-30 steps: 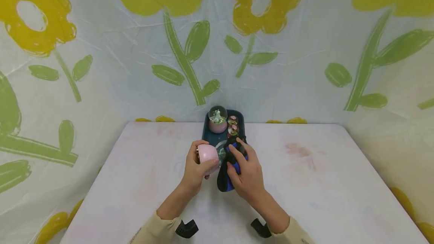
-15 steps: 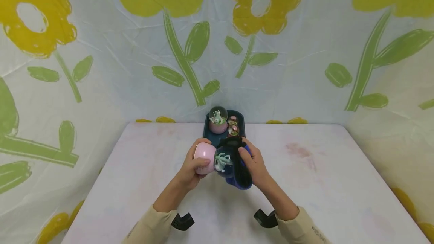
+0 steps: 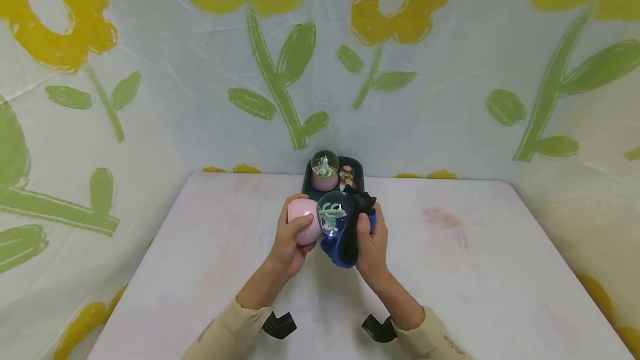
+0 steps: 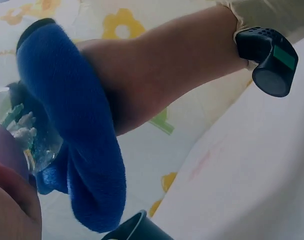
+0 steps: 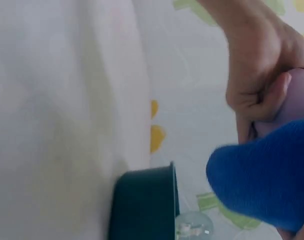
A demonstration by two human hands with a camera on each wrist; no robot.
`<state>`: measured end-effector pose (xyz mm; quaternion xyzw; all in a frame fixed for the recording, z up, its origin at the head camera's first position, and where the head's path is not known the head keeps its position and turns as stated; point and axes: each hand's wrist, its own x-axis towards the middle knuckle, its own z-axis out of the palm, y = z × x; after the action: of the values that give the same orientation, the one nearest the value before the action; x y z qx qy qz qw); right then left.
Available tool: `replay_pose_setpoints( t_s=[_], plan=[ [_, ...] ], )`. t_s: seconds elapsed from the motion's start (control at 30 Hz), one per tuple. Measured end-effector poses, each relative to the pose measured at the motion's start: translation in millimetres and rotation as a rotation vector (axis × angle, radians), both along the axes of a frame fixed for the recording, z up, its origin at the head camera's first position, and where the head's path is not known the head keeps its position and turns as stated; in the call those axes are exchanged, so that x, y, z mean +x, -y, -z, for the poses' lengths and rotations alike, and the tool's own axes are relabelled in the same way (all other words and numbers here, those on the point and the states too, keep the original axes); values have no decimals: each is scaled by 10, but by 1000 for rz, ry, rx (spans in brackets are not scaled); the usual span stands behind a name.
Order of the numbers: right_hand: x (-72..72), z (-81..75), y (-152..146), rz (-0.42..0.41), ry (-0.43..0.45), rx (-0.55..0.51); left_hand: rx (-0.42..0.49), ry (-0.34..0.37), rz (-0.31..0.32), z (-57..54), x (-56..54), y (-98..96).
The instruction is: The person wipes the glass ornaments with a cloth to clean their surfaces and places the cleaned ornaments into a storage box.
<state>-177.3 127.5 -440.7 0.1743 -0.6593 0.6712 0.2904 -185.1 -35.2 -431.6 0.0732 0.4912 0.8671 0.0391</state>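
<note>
Diffuse light fills the head view fairly evenly, leaving a faint, soft-edged shadow on the white table [image 3: 465, 282] and small glints on the snow globe [image 3: 332, 214]. Both wrist views look dimmer and softer, with fine detail smeared.

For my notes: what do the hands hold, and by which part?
Left hand: snow globe, by its pink base. Right hand: blue cloth, thumb on its black side.

Left hand [image 3: 287, 242]: curled in a grip, thumb on top
Right hand [image 3: 372, 244]: gripping too, thumb pointing forward, pretty near the left
Forearms [image 3: 265, 288]: angled inward
</note>
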Motion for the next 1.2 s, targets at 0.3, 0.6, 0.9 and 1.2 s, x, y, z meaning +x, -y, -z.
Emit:
replay_pose_setpoints(
  t_s=[0.3, 0.6, 0.9, 1.2],
  plan=[
    [-54, 10, -7, 262, -207, 535, -314, -172, -81, 3, -28, 78],
    [-53, -212, -170, 7, -151, 839, -441, -296, 172, 47, -138, 290],
    [-148, -237, -252, -302, 33, 634, -294, -426, 263, 89, -248, 348],
    [-187, -56, -171, -274, 30, 218, -51, -186, 227, 252, -233, 255]
  ],
)
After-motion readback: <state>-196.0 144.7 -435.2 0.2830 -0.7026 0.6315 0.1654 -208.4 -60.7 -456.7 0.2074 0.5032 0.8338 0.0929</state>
